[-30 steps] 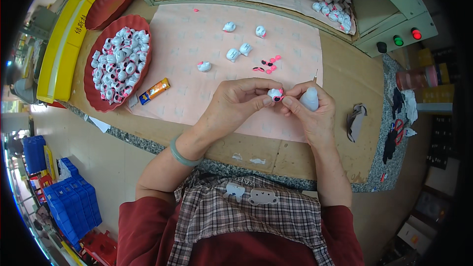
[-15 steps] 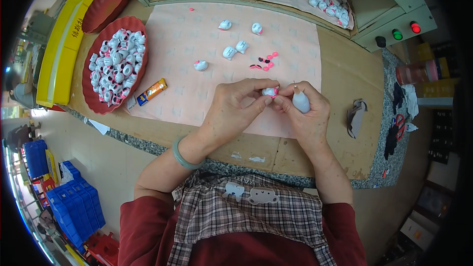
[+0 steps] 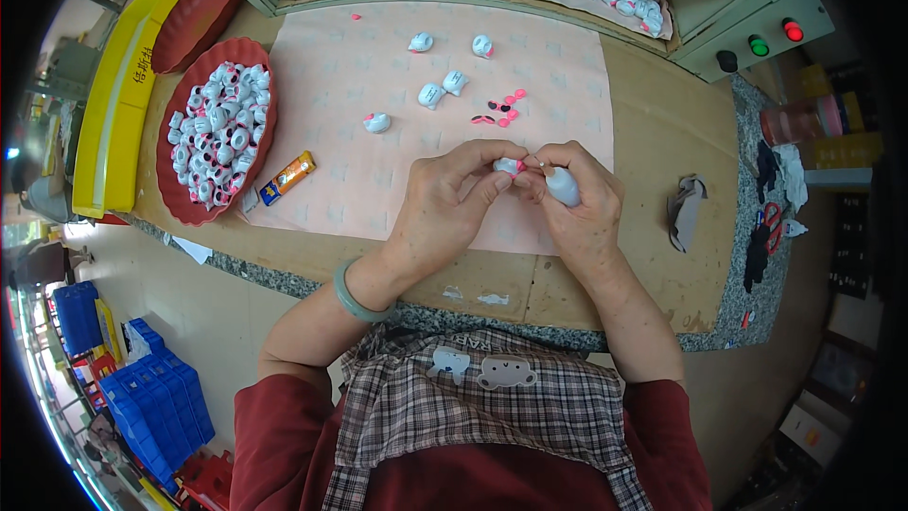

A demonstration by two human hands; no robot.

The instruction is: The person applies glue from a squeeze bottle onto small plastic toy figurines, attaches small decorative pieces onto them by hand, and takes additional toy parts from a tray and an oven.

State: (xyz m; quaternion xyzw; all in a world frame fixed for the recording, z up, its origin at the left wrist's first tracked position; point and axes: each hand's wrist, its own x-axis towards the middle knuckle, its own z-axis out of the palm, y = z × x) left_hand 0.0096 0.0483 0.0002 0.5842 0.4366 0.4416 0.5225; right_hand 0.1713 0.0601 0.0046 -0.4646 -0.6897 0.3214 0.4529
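Between the thumb and fingertips of my left hand (image 3: 437, 197) is a small white doll head (image 3: 508, 167) with a pink part on its right side. My right hand (image 3: 588, 218) grips a small white squeeze bottle (image 3: 563, 187), tilted so its thin nozzle points at the doll head. The right fingertips are close to the pink part; whether they touch it I cannot tell. Beyond my hands lie small pink pieces (image 3: 512, 114), some with black. Several more white heads (image 3: 431, 96) are spread over the pale pink sheet (image 3: 322, 161).
A red scalloped bowl (image 3: 271, 137) full of white heads stands at the left, by a yellow bin (image 3: 104, 132) and an orange-blue packet (image 3: 288, 178). A grey scrap (image 3: 688, 213) lies at right. Behind is a green metal cabinet (image 3: 747, 0); red scissors (image 3: 773, 230) lie far right.
The bottle has tipped from nearly upright toward the left, bringing its nozzle to the doll head. My left hand still holds the head. The whole view has shifted slightly.
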